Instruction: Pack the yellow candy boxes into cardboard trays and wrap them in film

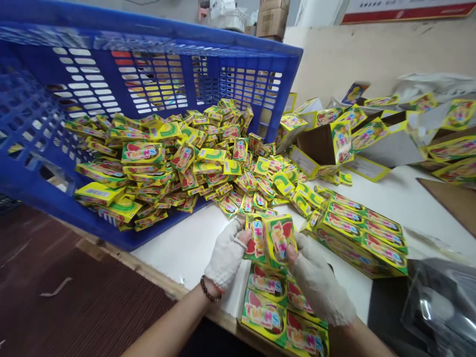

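Observation:
My left hand [225, 255], in a white fingerless glove, is closed on a small yellow-green candy box [255, 238] marked TWINS. Beside it, my right hand [320, 280], gloved the same way, grips another candy box [278, 240]; the two boxes meet side by side. Just below them, rows of matching boxes [264, 315] lie face up at the table's front edge; whether a carton surrounds them is hard to see. To the right of my hands stands a display carton [360, 233] filled with boxes in rows. Loose candy boxes [208, 163] spill toward my hands.
A big blue plastic crate [148, 25] lies tipped on its side at left, its opening facing the white table [174, 258]. Open printed cartons [327, 139] crowd the back right. Clear plastic wrapping [439, 302] sits at the right front.

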A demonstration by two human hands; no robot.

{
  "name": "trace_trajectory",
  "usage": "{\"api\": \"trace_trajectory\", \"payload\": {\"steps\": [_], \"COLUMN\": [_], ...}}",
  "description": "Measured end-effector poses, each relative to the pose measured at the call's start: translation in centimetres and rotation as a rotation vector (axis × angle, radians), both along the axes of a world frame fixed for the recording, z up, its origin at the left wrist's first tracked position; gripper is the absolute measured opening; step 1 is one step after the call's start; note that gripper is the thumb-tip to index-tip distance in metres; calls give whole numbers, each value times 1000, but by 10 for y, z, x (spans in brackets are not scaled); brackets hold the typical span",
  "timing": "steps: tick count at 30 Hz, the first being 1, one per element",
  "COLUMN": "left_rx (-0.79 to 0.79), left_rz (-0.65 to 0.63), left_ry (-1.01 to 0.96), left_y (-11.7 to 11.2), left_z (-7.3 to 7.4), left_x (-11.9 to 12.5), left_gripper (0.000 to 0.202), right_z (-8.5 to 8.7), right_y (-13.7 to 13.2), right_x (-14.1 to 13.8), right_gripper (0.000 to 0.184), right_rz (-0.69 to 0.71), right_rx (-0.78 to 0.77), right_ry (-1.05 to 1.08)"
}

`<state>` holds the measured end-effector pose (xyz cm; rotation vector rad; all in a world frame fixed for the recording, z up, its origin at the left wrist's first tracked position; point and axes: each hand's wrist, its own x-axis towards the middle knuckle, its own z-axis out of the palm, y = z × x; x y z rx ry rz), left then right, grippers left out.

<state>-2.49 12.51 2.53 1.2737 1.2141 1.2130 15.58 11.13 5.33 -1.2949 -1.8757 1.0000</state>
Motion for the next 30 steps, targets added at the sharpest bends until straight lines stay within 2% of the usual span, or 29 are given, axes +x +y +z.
{"api": "trace_trajectory", "payload": {"steps": [3, 6, 7, 8, 10, 11, 12, 13, 15, 17, 19, 23, 25, 27, 30], "left_rx": [-76, -11, 15, 39, 70, 77, 76, 77, 92, 121, 146, 178, 209, 237, 258], "left_rz": [-191, -443, -461, -427, -262, -163, -116, -95, -122, -176, -226, -333, -383, -405, -377], "left_ry": [89, 193, 263, 371, 651, 789, 871, 944, 1052, 1146, 1223, 1343, 1382, 1416, 1458], "left_y": [2, 2, 6, 13, 37, 51, 66, 79, 94, 90, 70, 33, 33, 44, 56], "left_z": [7, 16, 16, 15, 7, 0, -7, -15, -31, -43, -51, -50, -45, -38, -26], "left_x": [-9, -10, -10, -11, -17, -22, -29, -35, -43, -45, -41, -42, -52, -65, -78], "left_gripper": [42, 37, 37, 38, 39, 35, 26, 19, 22, 33, 41, 42, 47, 49, 32], "right_z": [18, 25, 24, 21, 11, 5, -1, -6, -15, -17, -15, 0, 8, 14, 19], "right_y": [3, 2, 1, -1, -6, -8, -11, -13, -16, -17, -15, -11, -10, -10, -10], "right_x": [24, 30, 29, 27, 22, 20, 18, 17, 16, 17, 20, 25, 23, 19, 11], "right_gripper": [30, 11, 12, 15, 23, 31, 42, 52, 66, 68, 66, 68, 62, 53, 46], "right_rz": [83, 291, 333, 354, 329, 299, 267, 247, 247, 255, 223, 75, 51, 82, 140], "right_rx": [63, 0, -21, -37, -62, -79, -99, -120, -163, -202, -234, -347, -395, -404, -364], "right_ry": [-203, -362, -371, -375, -410, -444, -486, -530, -601, -626, -590, -403, -326, -292, -323]}}
